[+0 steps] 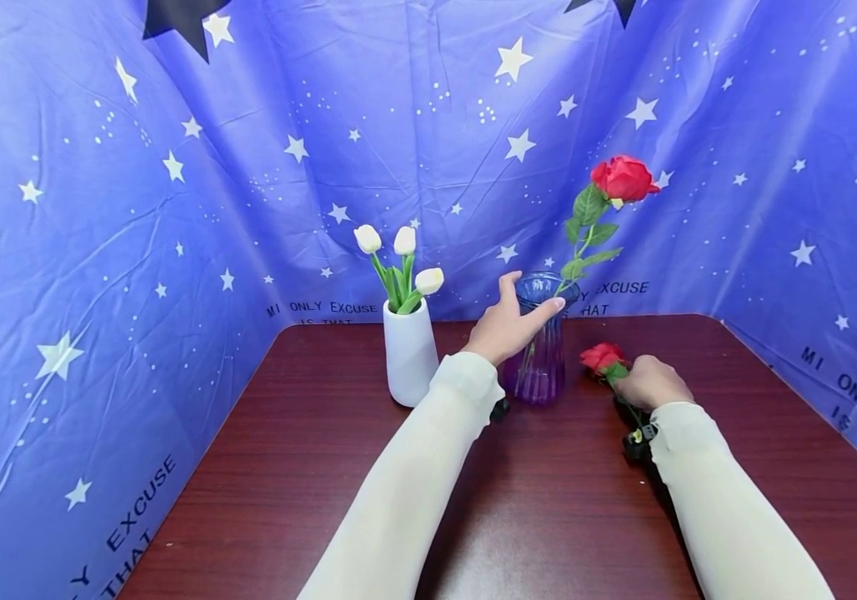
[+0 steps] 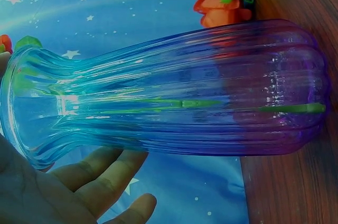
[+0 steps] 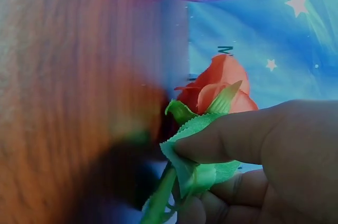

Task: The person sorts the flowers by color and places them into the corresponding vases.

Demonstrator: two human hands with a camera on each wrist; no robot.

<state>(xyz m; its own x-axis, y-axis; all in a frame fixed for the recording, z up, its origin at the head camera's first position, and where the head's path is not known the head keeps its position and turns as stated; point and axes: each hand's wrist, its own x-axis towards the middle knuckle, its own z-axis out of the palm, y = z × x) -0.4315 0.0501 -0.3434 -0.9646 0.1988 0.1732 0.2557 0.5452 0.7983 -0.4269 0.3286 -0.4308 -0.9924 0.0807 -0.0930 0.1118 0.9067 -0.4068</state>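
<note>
My left hand (image 1: 507, 323) grips the neck of a ribbed glass vase (image 2: 211, 86), its thumb on the near side of the rim. The vase shades from blue at the top to purple at the base and stands upright. One red rose (image 1: 623, 178) leans out of it to the right, its green stem showing through the glass. To the right of the vase, my right hand (image 1: 654, 383) pinches a second red rose (image 3: 222, 86) by its leaves and stem, just under the bloom. That rose is low over the table, and part of its stem is hidden by the hand.
On the left, a white vase (image 1: 409, 358) holds three white tulips (image 1: 404, 242). Both vases stand on a dark red wooden table (image 1: 308, 500). A blue curtain (image 1: 413, 100) with white stars hangs behind the table and along both sides.
</note>
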